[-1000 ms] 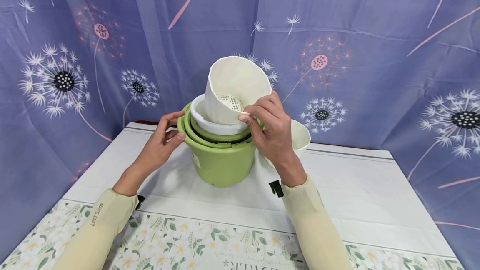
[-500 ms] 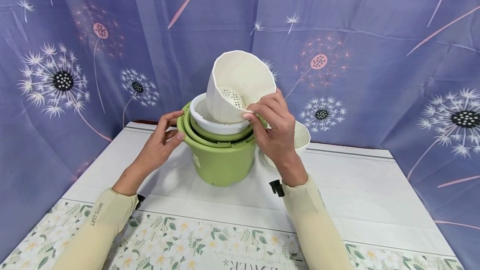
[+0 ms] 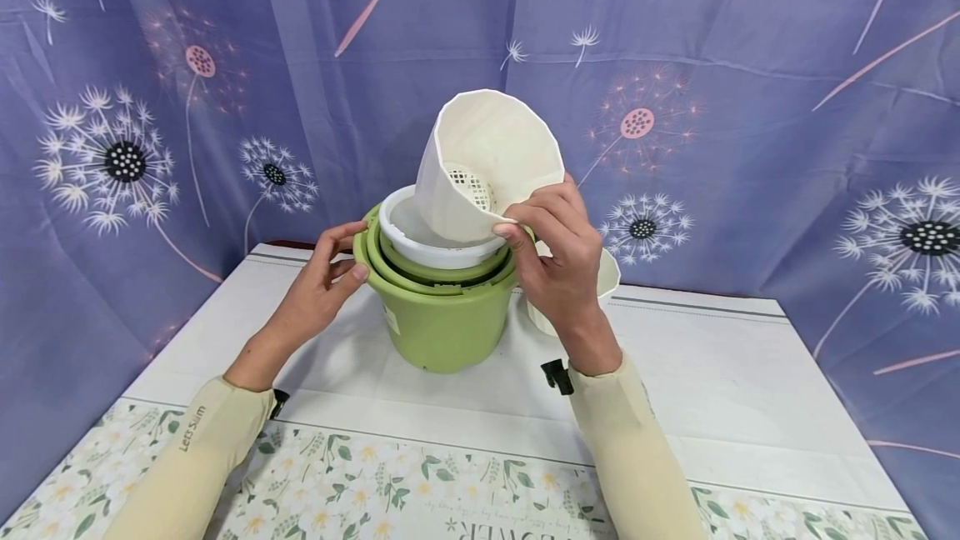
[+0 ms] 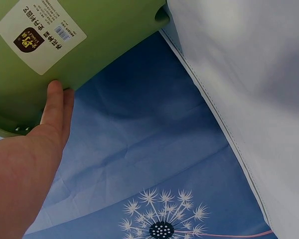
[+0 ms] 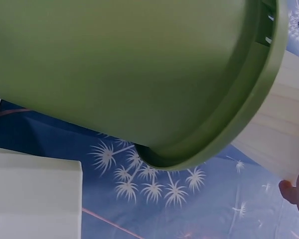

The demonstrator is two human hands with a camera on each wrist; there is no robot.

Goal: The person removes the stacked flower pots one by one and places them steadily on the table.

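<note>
A green flowerpot [image 3: 446, 332] stands on the table, with a smaller green pot [image 3: 405, 275] and a white-rimmed pot [image 3: 438, 257] nested inside it. My left hand [image 3: 315, 294] grips its rim at the left; in the left wrist view, fingers touch its labelled wall [image 4: 104, 30]. My right hand [image 3: 558, 269] pinches the edge of a cream pot [image 3: 502, 140] with a grid-holed base. That pot is tilted, its mouth toward me, above the nested stack. Its underside is hidden, so I cannot tell whether it touches the white rim. The right wrist view shows it [image 5: 284, 119] beyond the green rim.
Another cream pot [image 3: 609, 277] stands on the table right of the green one, partly behind my right hand. A white cloth [image 3: 712, 390] with a floral front strip covers the table. Behind hangs a purple dandelion-print curtain [image 3: 420, 32].
My right hand has lifted the cream pot up and to the right, baring more of the white-rimmed pot's inside. My left hand stays on the green flowerpot's rim.
</note>
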